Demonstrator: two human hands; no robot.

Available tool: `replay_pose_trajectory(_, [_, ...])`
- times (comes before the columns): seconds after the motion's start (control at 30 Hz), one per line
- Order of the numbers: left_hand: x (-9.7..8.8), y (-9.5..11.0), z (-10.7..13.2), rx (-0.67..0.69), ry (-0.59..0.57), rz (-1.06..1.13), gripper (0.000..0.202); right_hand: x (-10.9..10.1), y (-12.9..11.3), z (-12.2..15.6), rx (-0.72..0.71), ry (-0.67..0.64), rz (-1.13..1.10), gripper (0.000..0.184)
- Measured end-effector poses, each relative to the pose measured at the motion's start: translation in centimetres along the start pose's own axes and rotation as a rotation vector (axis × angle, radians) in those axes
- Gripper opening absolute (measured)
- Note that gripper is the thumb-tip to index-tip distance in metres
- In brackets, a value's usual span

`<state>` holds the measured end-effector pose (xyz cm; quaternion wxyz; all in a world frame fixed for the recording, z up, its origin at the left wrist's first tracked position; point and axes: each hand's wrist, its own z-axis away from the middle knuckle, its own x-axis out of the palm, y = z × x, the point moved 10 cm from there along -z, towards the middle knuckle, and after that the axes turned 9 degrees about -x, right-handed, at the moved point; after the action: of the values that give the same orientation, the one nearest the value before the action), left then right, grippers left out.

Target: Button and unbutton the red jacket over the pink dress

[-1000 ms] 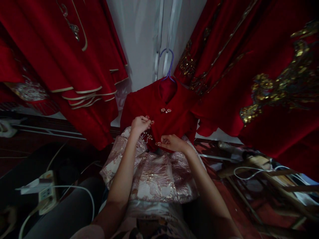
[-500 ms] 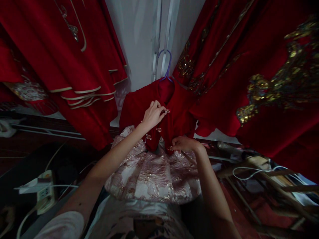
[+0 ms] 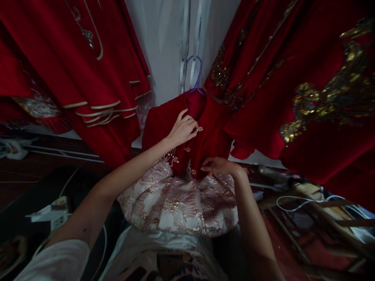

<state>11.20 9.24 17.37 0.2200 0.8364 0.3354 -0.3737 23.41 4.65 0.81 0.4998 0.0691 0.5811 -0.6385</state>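
Observation:
A short red jacket [image 3: 215, 136] hangs on a purple hanger [image 3: 198, 74], its lower part over a pale pink brocade skirt [image 3: 175, 203] with a metallic pattern. Near the neckline my left hand [image 3: 183, 130] pinches a beaded flower ornament [image 3: 200, 129] at the jacket's front edge, its index finger raised. My right hand [image 3: 219, 166] is at the lower front of the jacket, fingers bent and slightly apart. Just left of its fingertips a second flower ornament [image 3: 192, 171] sits at the hem. Another flower ornament [image 3: 186, 150] and a beaded tassel cluster [image 3: 175, 159] show below my left wrist.
Red garments with pale piping [image 3: 99, 105] hang at left. At right hangs red clothing with gold sequins [image 3: 306, 105]. A power strip [image 3: 60, 214] with cables lies lower left. A wooden frame [image 3: 287, 226] with a white cable stands lower right.
My right fingers have come off the hem flower ornament and moved slightly up and right. My left hand stays at the upper ornament, its fingers shifted. The view has moved slightly.

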Motion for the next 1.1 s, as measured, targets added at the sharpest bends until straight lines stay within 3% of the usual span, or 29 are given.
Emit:
replay_pose_trajectory(0.27, [0.8,-0.2,-0.6,-0.001,-0.029,-0.043,0.015,0.1,0.1,0.3,0.025,-0.017,0.016,0.045])
replay_pose_trajectory(0.33, [0.8,-0.1,-0.6,0.007,-0.057,-0.02,0.014,-0.4,-0.1,0.3,0.01,0.03,0.044,0.043])
replay_pose_trajectory(0.4, [0.7,0.1,-0.4,0.027,-0.1,0.005,0.016,-1.8,-1.1,0.4,-0.058,0.16,0.063,0.036])
replay_pose_trajectory(0.53, [-0.1,0.0,0.5,0.06,-0.132,0.027,0.031,-5.4,-4.9,1.7,-0.282,0.544,0.079,0.021])
replay_pose_trajectory(0.6, [-0.7,-0.5,0.8,0.037,-0.108,0.028,0.034,-6.0,-6.4,2.3,-0.349,0.63,0.081,0.018])
replay_pose_trajectory(0.73, [-1.1,-1.3,0.7,-0.05,-0.07,-0.018,0.031,-5.2,-7.5,2.0,-0.37,0.556,0.048,0.017])
replay_pose_trajectory(0.93, [-1.4,-2.5,-0.1,-0.236,0.011,0.126,0.03,-5.2,-5.9,1.9,-0.34,0.523,0.057,0.017])
replay_pose_trajectory(1.1, [-1.0,-3.1,-0.5,-0.294,0.064,0.177,0.027,-5.7,-5.1,2.1,-0.333,0.518,0.049,0.018])
